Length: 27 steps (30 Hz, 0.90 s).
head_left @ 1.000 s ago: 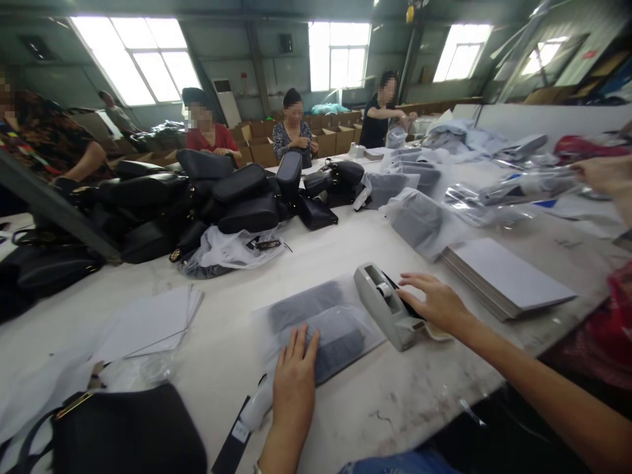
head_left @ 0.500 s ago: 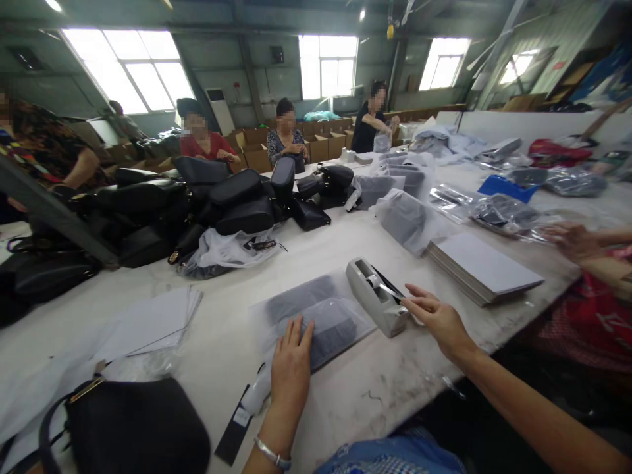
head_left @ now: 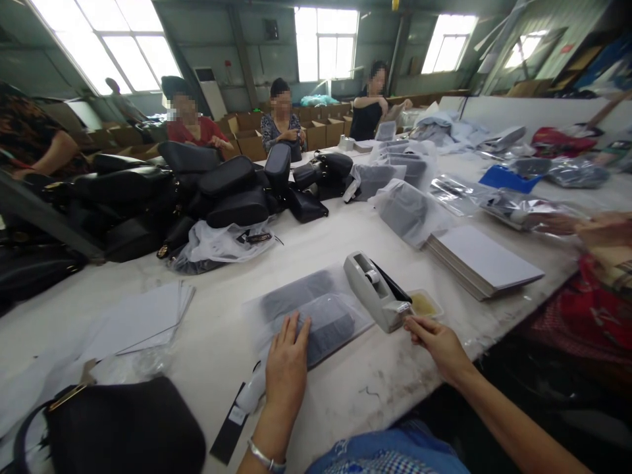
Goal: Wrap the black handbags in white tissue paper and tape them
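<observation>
My left hand (head_left: 287,363) lies flat, fingers stretched, on a dark bag wrapped in translucent white sheeting (head_left: 332,321). From the near end of this bundle a black hang tag (head_left: 230,424) with a white label sticks out onto the table. A grey tape dispenser (head_left: 362,286) stands just right of the bundle. At its cutter end my right hand (head_left: 441,343) pinches what looks like the end of the tape (head_left: 405,312) between thumb and fingers. Behind that hand sits a small clear dish (head_left: 425,303) with something yellowish in it.
A stack of grey boards (head_left: 486,263) lies to the right. Black handbags (head_left: 237,187) are heaped across the far left, with another handbag (head_left: 126,424) near me. Wrapped bags (head_left: 402,204) stand beyond the dispenser. A co-worker's hand (head_left: 605,230) works at the right edge.
My right hand has come down from above the dispenser's cutter end, its fingers closing into a pinch, and the yellowish dish shows. My left hand stays on the wrapped bag. The camera view has tilted slightly.
</observation>
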{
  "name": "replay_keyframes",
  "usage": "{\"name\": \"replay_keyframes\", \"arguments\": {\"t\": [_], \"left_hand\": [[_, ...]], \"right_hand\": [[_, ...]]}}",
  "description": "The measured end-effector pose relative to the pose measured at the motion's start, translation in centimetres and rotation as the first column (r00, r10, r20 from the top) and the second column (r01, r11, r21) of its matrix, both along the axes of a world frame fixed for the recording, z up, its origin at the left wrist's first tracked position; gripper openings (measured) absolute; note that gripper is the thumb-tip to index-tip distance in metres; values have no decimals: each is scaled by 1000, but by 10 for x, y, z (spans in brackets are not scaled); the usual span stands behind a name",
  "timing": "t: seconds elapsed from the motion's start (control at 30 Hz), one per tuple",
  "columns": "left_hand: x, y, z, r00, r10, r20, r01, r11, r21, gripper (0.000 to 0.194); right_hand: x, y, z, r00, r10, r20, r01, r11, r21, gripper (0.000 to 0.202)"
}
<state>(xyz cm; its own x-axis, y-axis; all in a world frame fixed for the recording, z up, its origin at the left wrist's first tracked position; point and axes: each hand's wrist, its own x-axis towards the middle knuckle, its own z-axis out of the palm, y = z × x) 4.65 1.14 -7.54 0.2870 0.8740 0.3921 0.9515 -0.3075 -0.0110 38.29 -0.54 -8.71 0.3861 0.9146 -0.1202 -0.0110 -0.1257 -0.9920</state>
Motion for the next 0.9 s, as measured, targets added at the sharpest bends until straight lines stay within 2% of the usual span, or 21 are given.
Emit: {"name": "replay_keyframes", "arguments": {"t": [0.1, 0.17, 0.23, 0.3, 0.37, 0.43, 0.57, 0.67, 0.77, 0.83, 0.9], "left_hand": [[1, 0, 4, 1000, 8, 21, -8, 1000, -18, 47], [1, 0, 8, 999, 7, 45, -6, 1000, -31, 46], [-2, 1, 12, 997, -9, 80, 13, 999, -46, 46], [-7, 3, 14, 991, -37, 129, 45, 997, -58, 48], [-15, 6, 14, 981, -56, 183, 68, 996, -60, 49], [-23, 11, 11, 972, -58, 229, 72, 996, -56, 53], [-35, 20, 4, 949, -61, 308, 74, 997, -30, 58], [-41, 27, 3, 923, -48, 381, 52, 999, -2, 57], [-47, 33, 4, 884, -20, 467, 22, 1000, 2, 58], [-51, 36, 3, 854, 5, 521, -1, 1000, -8, 63], [-55, 38, 0, 821, 33, 570, -20, 999, -29, 67]], "right_hand": [[11, 3, -2, 943, 17, 332, -16, 1000, -8, 49], [17, -2, 1, 889, 53, 455, -48, 999, -22, 50], [19, -9, 8, 837, 101, 538, -135, 991, 24, 47], [15, -13, 20, 757, 162, 633, -294, 950, 108, 37], [5, -10, 39, 633, 237, 737, -497, 854, 153, 26], [-13, 1, 61, 500, 291, 816, -670, 727, 151, 20], [-62, 37, 101, 269, 385, 883, -878, 474, 61, 17], [-105, 70, 117, 113, 450, 886, -961, 275, -17, 17], [-147, 104, 122, -38, 453, 891, -990, 102, -94, 19], [-173, 125, 123, -161, 405, 900, -982, 28, -188, 19], [-196, 143, 123, -291, 321, 901, -953, -10, -304, 17]]}}
